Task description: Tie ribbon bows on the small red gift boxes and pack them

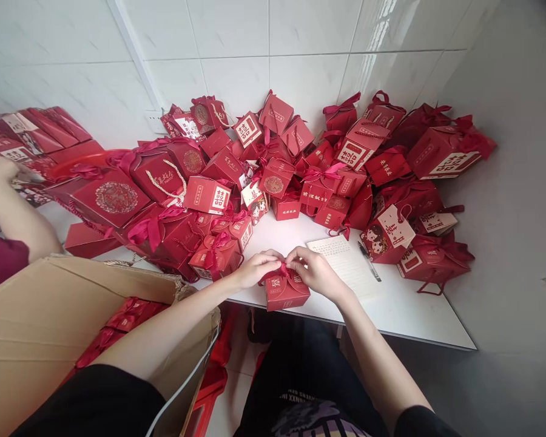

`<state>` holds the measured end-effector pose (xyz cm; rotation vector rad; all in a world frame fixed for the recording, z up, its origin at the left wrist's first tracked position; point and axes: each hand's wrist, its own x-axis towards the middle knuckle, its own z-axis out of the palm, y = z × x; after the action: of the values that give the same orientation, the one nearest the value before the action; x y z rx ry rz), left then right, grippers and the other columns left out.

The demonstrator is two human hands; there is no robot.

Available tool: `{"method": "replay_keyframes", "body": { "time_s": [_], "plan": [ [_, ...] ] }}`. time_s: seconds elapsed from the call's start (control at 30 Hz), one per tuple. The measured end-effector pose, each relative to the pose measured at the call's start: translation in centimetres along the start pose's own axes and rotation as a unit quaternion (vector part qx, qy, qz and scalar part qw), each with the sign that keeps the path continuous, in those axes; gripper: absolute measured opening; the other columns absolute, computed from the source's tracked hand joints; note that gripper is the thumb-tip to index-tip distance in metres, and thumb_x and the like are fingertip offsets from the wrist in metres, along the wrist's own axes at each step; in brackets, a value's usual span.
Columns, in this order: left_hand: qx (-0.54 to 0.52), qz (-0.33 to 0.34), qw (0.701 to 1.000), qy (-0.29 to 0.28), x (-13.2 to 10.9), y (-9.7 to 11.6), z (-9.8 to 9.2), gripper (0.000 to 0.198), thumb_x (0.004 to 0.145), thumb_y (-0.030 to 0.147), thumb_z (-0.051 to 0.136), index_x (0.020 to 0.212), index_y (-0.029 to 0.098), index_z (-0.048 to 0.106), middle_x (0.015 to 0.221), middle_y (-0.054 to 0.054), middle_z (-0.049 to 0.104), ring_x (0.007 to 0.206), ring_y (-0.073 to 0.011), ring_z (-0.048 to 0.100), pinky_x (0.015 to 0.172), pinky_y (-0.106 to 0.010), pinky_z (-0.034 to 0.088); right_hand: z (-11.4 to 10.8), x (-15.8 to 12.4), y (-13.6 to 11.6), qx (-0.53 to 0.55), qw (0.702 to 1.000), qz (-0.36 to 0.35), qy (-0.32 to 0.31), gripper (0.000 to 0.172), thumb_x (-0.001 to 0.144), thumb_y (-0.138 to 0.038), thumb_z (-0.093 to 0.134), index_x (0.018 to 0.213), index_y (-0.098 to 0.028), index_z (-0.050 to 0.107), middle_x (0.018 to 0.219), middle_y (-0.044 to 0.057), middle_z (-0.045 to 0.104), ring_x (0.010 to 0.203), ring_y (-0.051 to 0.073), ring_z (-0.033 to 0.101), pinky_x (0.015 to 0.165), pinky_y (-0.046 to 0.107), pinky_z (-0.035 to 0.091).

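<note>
A small red gift box [286, 292] stands at the near edge of the white table [404, 309]. My left hand [256, 267] and my right hand [313, 269] meet over its top. The fingers of both pinch the red ribbon [283, 270] on the box lid. Both hands are closed on that ribbon. A heap of red gift boxes [273, 170] with ribbons and rope handles lies just behind the hands.
A lined sheet of paper [350, 264] and a pen [369, 261] lie right of my hands. An open cardboard carton [50, 328] holding red boxes stands at the lower left. Another person's arm [9, 206] reaches in at the far left. White tiled wall [273, 54] backs the table.
</note>
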<state>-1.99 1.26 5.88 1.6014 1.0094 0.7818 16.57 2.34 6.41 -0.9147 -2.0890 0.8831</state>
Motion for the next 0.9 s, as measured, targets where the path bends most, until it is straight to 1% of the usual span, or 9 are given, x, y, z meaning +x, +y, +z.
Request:
{"method": "replay_keyframes", "body": {
  "time_s": [0.1,0.2,0.23,0.3,0.4,0.6,0.77,0.83,0.9],
  "plan": [
    [0.026,0.012,1.0,0.006,0.0,0.0,0.1,0.024,0.081,0.027,0.048,0.068,0.015,0.064,0.097,-0.006,0.058,0.096,-0.018,0.055,0.089,-0.03,0.042,0.5,-0.5,0.2,-0.034,0.999,-0.022,0.034,0.013,0.083,-0.014,0.046,0.078,-0.021,0.055,0.079,0.002,0.063,0.075,0.016,0.059,0.072,0.03,0.046],
    [0.023,0.015,1.0,0.013,0.1,-0.1,0.0,0.023,0.082,0.024,0.047,0.07,0.015,0.065,0.1,-0.007,0.058,0.098,-0.0179,0.055,0.09,-0.03,0.042,0.8,-1.5,0.0,-0.069,0.993,-0.035,0.086,0.006,0.084,-0.018,0.05,0.082,-0.021,0.054,0.092,0.007,0.063,0.092,0.021,0.059,0.082,0.037,0.045],
    [0.021,0.014,1.0,0.012,0.1,-0.1,-0.1,0.022,0.082,0.024,0.047,0.072,0.015,0.065,0.1,-0.007,0.059,0.099,-0.018,0.055,0.091,-0.03,0.041,0.9,-1.9,0.0,-0.075,0.992,-0.037,0.097,0.002,0.084,-0.02,0.052,0.084,-0.022,0.053,0.097,0.008,0.062,0.097,0.022,0.058,0.085,0.039,0.045],
    [0.022,0.012,1.0,0.006,0.2,-0.1,-0.4,0.02,0.081,0.022,0.048,0.075,0.015,0.065,0.1,-0.007,0.06,0.101,-0.0185,0.055,0.093,-0.031,0.041,1.0,-2.6,-0.2,-0.082,0.991,-0.041,0.101,0.004,0.083,-0.024,0.056,0.087,-0.022,0.054,0.105,0.009,0.061,0.103,0.024,0.056,0.089,0.041,0.043],
    [0.025,0.014,1.0,-0.004,0.2,0.1,-0.7,0.018,0.08,0.022,0.05,0.076,0.015,0.065,0.1,-0.007,0.061,0.103,-0.019,0.055,0.095,-0.032,0.039,1.5,-3.3,-0.2,-0.101,0.989,-0.039,0.101,0.003,0.084,-0.026,0.057,0.085,-0.023,0.058,0.107,0.008,0.06,0.101,0.023,0.056,0.088,0.042,0.043],
    [0.015,0.002,1.0,-0.009,-0.1,0.6,-0.9,0.021,0.08,0.021,0.046,0.08,0.015,0.066,0.106,-0.008,0.061,0.105,-0.0193,0.055,0.095,-0.032,0.04,2.5,-3.2,0.4,-0.116,0.984,-0.021,0.133,0.009,0.084,-0.025,0.055,0.08,-0.023,0.062,0.103,0.007,0.063,0.095,0.023,0.058,0.086,0.041,0.042],
    [0.014,0.006,1.0,-0.012,-0.3,0.7,-0.9,0.021,0.08,0.022,0.046,0.078,0.016,0.066,0.106,-0.007,0.062,0.107,-0.0193,0.054,0.096,-0.031,0.041,2.6,-3.1,0.3,-0.155,0.979,-0.012,0.133,0.012,0.083,-0.02,0.053,0.082,-0.023,0.065,0.102,0.006,0.065,0.094,0.024,0.058,0.086,0.043,0.04],
    [0.02,0.008,1.0,-0.016,-0.2,0.6,-1.0,0.02,0.08,0.023,0.047,0.078,0.016,0.066,0.105,-0.006,0.062,0.106,-0.0191,0.054,0.094,-0.031,0.041,2.5,-3.0,0.3,-0.154,0.979,-0.008,0.135,0.012,0.083,-0.021,0.054,0.081,-0.023,0.065,0.101,0.006,0.065,0.094,0.024,0.058,0.086,0.044,0.04],
    [0.039,0.013,0.999,-0.016,-0.2,0.5,-1.0,0.02,0.08,0.024,0.047,0.074,0.016,0.065,0.102,-0.006,0.061,0.102,-0.0184,0.055,0.093,-0.03,0.042,2.5,-3.0,0.4,-0.138,0.981,-0.003,0.137,0.011,0.083,-0.023,0.055,0.082,-0.024,0.066,0.1,0.006,0.065,0.094,0.024,0.058,0.085,0.043,0.04]
  ]
}}
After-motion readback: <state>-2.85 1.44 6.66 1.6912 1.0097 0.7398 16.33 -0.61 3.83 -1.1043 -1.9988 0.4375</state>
